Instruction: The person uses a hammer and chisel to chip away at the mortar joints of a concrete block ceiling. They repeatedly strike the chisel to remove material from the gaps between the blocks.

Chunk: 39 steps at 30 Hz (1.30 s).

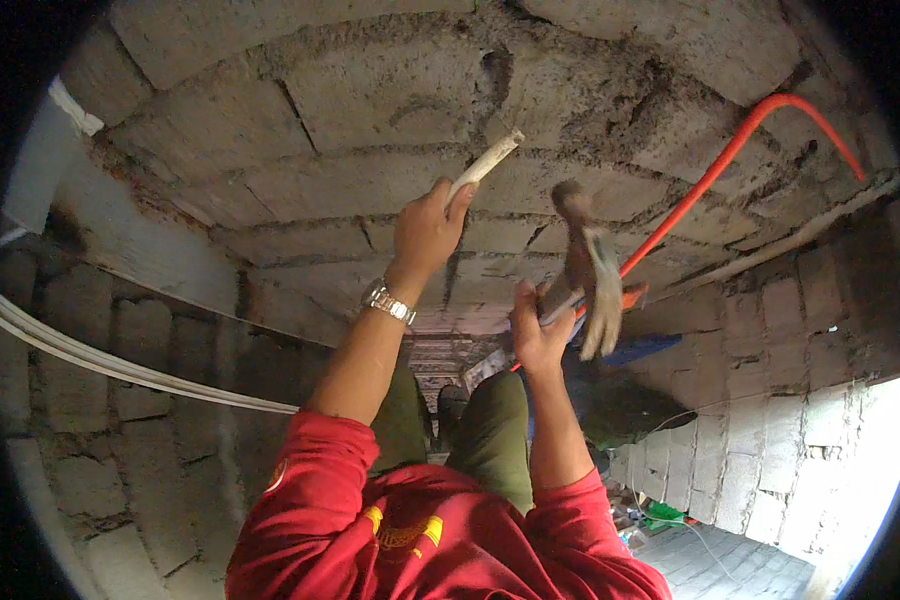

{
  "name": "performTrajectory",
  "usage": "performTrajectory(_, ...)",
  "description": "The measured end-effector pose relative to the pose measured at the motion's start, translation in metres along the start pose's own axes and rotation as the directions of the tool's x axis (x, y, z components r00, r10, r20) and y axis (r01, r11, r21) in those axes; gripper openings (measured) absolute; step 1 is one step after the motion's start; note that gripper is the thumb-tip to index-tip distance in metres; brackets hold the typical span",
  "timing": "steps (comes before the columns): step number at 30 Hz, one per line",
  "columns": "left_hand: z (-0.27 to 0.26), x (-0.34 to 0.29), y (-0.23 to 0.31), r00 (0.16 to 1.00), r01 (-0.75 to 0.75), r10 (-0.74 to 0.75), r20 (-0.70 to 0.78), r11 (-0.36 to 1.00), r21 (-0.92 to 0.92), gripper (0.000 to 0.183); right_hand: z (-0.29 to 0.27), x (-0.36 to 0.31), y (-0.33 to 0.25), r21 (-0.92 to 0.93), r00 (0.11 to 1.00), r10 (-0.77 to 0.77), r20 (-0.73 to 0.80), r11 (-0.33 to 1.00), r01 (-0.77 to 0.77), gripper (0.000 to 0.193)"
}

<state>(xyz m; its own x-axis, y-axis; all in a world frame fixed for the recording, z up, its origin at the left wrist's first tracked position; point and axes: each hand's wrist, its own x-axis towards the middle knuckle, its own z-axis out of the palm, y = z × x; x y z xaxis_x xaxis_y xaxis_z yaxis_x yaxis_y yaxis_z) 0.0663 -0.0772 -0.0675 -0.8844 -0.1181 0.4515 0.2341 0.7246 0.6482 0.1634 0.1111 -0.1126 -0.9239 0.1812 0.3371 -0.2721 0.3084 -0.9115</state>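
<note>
My left hand (428, 232), with a metal watch (390, 302) on its wrist, is closed around a pale, whitish rod (489, 162). The rod slants up to the right, its worn tip close to a grey block wall (370, 105); whether it touches cannot be told. Just above that tip runs a rough dark groove (494, 75) in the wall. Lower and to the right, my right hand (540, 330) grips a claw hammer (582, 255) by its handle. The hammer's head is smeared by motion and stands apart from the rod.
A bent orange pipe (715, 170) crosses the right side, passing behind the hammer. White cables (140, 370) run along the block wall at left. A grey panel (130, 225) stands at upper left. Below right lie a dark blue sheet (640, 350) and a green object (663, 515).
</note>
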Motion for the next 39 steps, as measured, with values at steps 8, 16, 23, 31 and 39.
performTrajectory(8, 0.027, 0.011, -0.014, 0.998, 0.061, -0.061, 0.008, 0.992, -0.108, 0.044, 0.036, 0.085, 0.035, -0.304, 0.984, -0.171, 0.041, 0.936, 0.176, 0.033)
performTrajectory(16, 0.014, 0.006, -0.005, 0.997, 0.072, -0.071, 0.008, 0.993, -0.096, 0.045, 0.041, 0.063, 0.006, -0.148, 0.981, -0.165, -0.1, 0.978, 0.149, 0.036)
performTrajectory(23, 0.003, 0.005, -0.004, 0.987, 0.143, -0.14, 0.074, 0.989, -0.036, 0.042, 0.041, 0.065, -0.019, -0.085, 0.969, -0.244, -0.024, 0.967, 0.242, 0.033)
performTrajectory(31, 0.001, 0.005, -0.001, 0.992, 0.123, -0.122, 0.025, 0.992, -0.028, 0.042, 0.045, 0.062, -0.03, -0.128, 0.991, -0.116, 0.064, 0.984, 0.123, 0.037)
performTrajectory(39, -0.009, 0.011, 0.004, 0.973, 0.193, -0.193, 0.13, 0.981, 0.014, 0.049, 0.045, 0.077, -0.009, -0.248, 0.989, 0.109, 0.098, 0.965, -0.081, 0.036)
